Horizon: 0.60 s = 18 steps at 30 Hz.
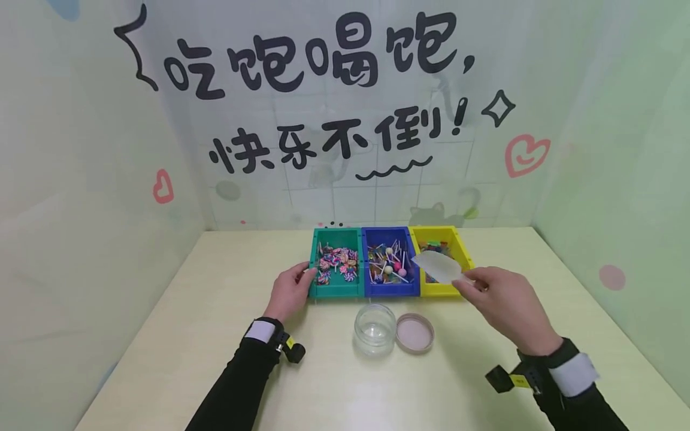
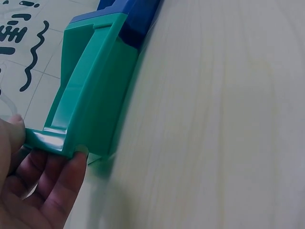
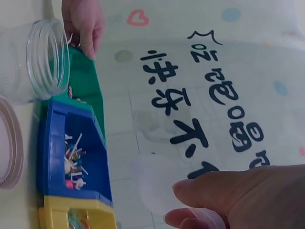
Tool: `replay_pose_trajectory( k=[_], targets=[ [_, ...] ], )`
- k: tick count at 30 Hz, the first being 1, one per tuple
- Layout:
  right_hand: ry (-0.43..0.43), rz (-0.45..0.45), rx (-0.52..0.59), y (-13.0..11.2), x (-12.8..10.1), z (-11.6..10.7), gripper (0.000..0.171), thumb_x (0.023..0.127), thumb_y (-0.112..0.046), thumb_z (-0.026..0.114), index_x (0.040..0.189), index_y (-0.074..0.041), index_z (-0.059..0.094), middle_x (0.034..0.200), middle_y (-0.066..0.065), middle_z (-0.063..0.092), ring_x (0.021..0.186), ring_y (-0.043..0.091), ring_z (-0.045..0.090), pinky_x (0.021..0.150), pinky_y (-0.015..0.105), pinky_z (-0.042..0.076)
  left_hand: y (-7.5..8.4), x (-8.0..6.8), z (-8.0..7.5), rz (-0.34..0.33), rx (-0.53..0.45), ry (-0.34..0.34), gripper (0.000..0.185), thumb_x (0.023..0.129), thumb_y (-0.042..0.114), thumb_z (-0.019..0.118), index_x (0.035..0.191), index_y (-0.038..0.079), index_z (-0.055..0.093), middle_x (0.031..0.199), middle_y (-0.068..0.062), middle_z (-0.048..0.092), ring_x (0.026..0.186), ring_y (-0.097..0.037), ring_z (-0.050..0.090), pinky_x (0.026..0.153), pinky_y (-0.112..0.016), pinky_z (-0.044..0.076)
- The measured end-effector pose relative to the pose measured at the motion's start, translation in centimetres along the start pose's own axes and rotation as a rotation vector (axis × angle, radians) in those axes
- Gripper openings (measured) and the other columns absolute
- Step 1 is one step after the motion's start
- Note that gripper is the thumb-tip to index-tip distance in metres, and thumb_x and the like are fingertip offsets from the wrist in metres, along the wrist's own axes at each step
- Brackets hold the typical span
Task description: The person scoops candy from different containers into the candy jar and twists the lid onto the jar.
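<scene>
Your left hand gripped the outer left edge of the green bin near the centre of the frame, thumb over the rim and fingers beneath, as the left wrist view showed. Your right hand, right of centre, pinched a pale translucent scoop between thumb and fingers. In the head view its bowl overlapped the border between the blue bin and the yellow bin; whether it touched either, you could not have told from these views.

The green bin held swirl-patterned candies, the blue one round lollipops, the yellow one small colourful pieces, partly hidden by the scoop. Below them, at lower centre, stood an uncapped clear jar with its lid just beside it.

The likeliest trouble, as I judged it, was lollipop sticks snagging a dipping scoop and flicking candy over a rim. A thin pinch could have let the scoop twist under load. A hard push could have slid the bins if your left grip loosened, and a low forearm sweep might have tipped the jar.
</scene>
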State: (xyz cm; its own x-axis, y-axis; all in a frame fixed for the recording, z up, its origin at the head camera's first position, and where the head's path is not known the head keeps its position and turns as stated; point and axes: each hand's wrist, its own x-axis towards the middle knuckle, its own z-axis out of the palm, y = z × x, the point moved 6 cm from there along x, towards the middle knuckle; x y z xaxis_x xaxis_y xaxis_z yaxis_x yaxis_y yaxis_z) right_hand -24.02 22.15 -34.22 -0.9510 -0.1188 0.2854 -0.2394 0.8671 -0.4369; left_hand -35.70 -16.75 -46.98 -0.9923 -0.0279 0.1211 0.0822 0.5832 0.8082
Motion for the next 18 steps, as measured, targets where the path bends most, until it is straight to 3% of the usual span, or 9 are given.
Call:
replay_pose_trajectory(
  k=[4,9,18],
  targets=[
    [-0.072,-0.039,0.060,-2.8,2.4,1.6,0.024,0.106,-0.027,0.073,0.089,-0.011,0.079,0.071,-0.003,0.056,0.066,0.016,0.049,0.059,0.027,0.033,0.0,0.1,0.0,-0.004,-0.011,-0.005,0.051,0.116,0.033,0.057,0.153,-0.001,0.061,0.102,-0.013,0.068,0.091,-0.025,0.058,0.078,-0.032,0.046],
    [-0.132,-0.096,0.048,-5.9,4.7,3.6,0.036,0.107,-0.028,0.069,0.074,-0.014,0.066,0.066,-0.004,0.045,0.067,0.016,0.049,0.060,0.027,0.031,0.0,0.2,0.1,-0.002,-0.011,-0.020,0.049,0.116,0.032,0.057,0.153,-0.001,0.061,0.100,-0.012,0.068,0.090,-0.024,0.058,0.079,-0.031,0.046],
    [-0.251,-0.099,0.055,-9.0,7.1,7.1,0.028,0.107,-0.027,0.067,0.087,-0.009,0.078,0.064,-0.001,0.052,0.061,0.016,0.049,0.055,0.025,0.034,-0.1,0.2,0.1,-0.007,-0.017,-0.027,0.050,0.116,0.033,0.057,0.153,0.001,0.061,0.103,-0.011,0.071,0.093,-0.024,0.060,0.082,-0.033,0.048]
  ],
)
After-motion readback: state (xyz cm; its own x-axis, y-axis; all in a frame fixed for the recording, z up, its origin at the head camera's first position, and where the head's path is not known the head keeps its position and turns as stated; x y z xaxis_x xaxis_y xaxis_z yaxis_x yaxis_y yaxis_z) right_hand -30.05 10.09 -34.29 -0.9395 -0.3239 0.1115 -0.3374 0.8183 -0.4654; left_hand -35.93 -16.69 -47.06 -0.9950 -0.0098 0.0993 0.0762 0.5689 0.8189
